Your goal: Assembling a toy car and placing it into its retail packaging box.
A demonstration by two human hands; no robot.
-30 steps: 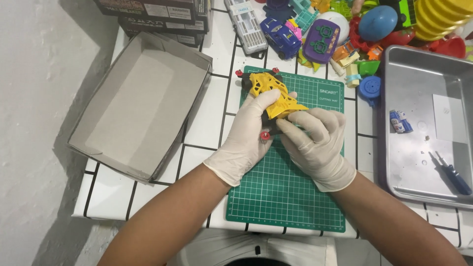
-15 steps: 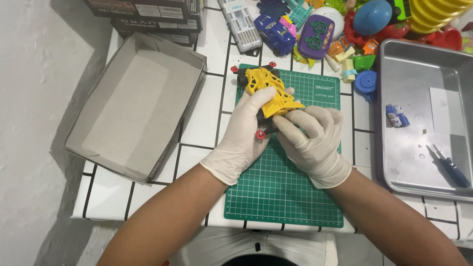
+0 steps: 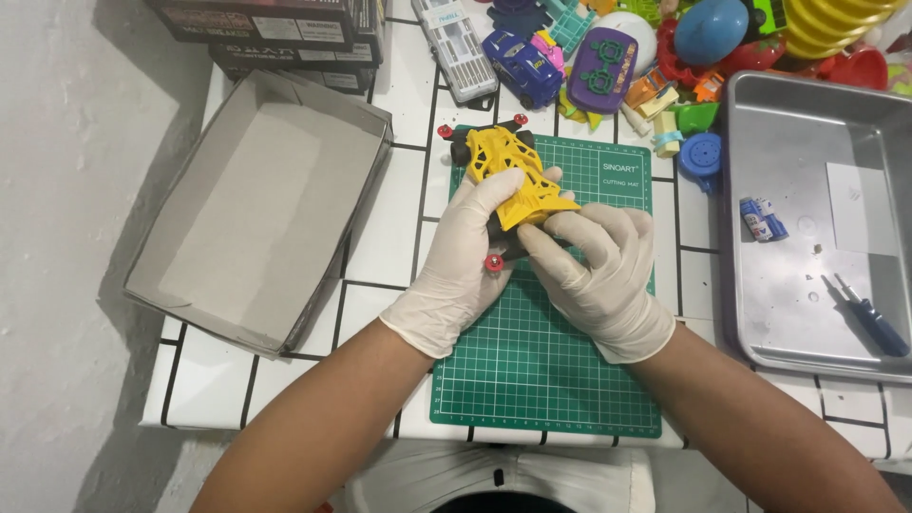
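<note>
A yellow toy race car (image 3: 513,176) with black wheels and small red rollers is held over the far end of a green cutting mat (image 3: 541,370). My left hand (image 3: 465,261), in a white glove, grips the car's left side and underside. My right hand (image 3: 594,271), also gloved, pinches the yellow body shell at its rear with thumb and fingers. The car's front points away from me.
An empty grey cardboard box lid (image 3: 256,204) lies to the left. A metal tray (image 3: 817,228) on the right holds a blue screwdriver (image 3: 869,318) and small blue batteries (image 3: 760,218). Several colourful toys (image 3: 608,57) and dark boxes (image 3: 275,28) crowd the far edge.
Both hands and the car stay in nearly the same grip. The view has shifted slightly, so everything sits a little lower and to the left.
</note>
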